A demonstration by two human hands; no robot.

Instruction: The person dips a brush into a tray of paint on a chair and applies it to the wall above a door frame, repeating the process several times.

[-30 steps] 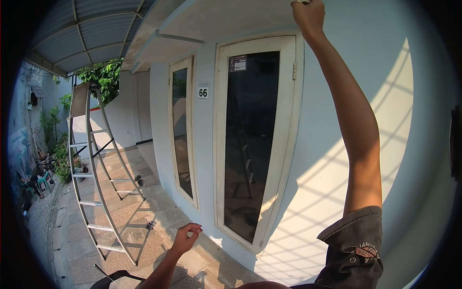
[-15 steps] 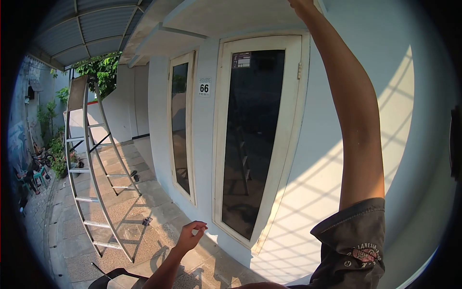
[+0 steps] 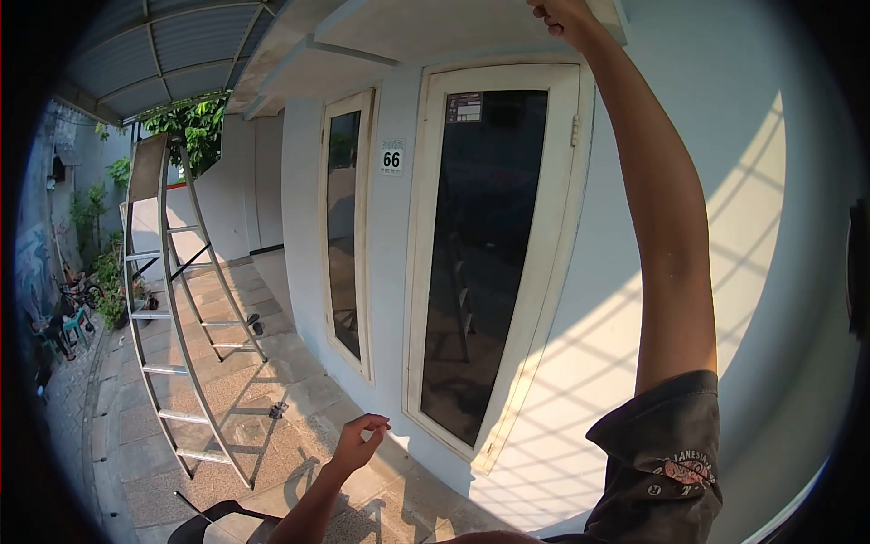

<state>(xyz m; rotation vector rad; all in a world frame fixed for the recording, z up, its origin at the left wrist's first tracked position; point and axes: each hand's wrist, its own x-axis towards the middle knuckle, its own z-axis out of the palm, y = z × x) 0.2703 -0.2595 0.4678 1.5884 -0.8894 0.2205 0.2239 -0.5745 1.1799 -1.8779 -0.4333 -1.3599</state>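
My right arm reaches up past the white-framed window (image 3: 412, 299), and my right hand (image 3: 560, 18) is at the top edge, close under the overhanging ledge (image 3: 471, 36). Its fingers are curled closed; the frame edge cuts off part of the hand, so whatever it may hold is hidden. Lower down, my left hand (image 3: 361, 442) hovers in front of the wall's base, with thumb and fingertips brought together in a pinch. Anything between those fingertips is too small to make out.
An aluminium stepladder (image 3: 186, 367) stands unfolded on the tiled floor at left. A narrower window (image 3: 344, 236) and a number plate reading 66 (image 3: 391, 160) are on the wall. A black-edged object (image 3: 195, 529) lies below. A person (image 3: 56, 335) sits far left.
My right hand has come further into view at the top, showing its curled fingers. The left hand keeps its pinch in nearly the same place. The view has shifted slightly.
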